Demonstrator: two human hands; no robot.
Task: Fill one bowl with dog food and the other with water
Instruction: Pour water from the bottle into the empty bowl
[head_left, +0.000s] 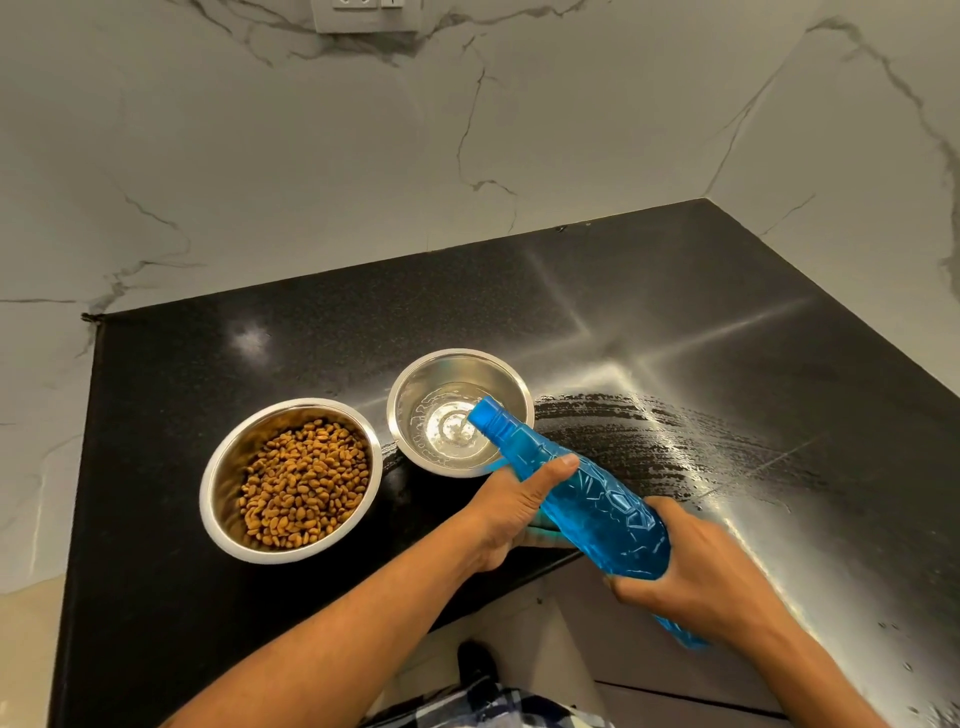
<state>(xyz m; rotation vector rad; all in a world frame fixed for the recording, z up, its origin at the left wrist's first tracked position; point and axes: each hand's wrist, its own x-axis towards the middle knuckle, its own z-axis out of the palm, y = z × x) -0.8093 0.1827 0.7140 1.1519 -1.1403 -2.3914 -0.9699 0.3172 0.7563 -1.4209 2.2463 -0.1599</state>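
Two steel bowls stand side by side on the black counter (208, 597). The left bowl (218, 499) holds brown dog food kibble (304, 486). The right bowl (506, 374) holds a shallow pool of water. A blue plastic bottle (587, 499) is tilted with its open neck over the right bowl's near rim, and a thin stream runs into the water. My left hand (511, 512) grips the bottle's upper body, thumb on top. My right hand (701, 566) grips its lower end.
White marble walls (363, 182) close the counter at the back and right. A wet smear (649, 441) spreads on the counter right of the water bowl. The counter's front edge cuts in near my arms, with floor and a shoe (475, 662) below.
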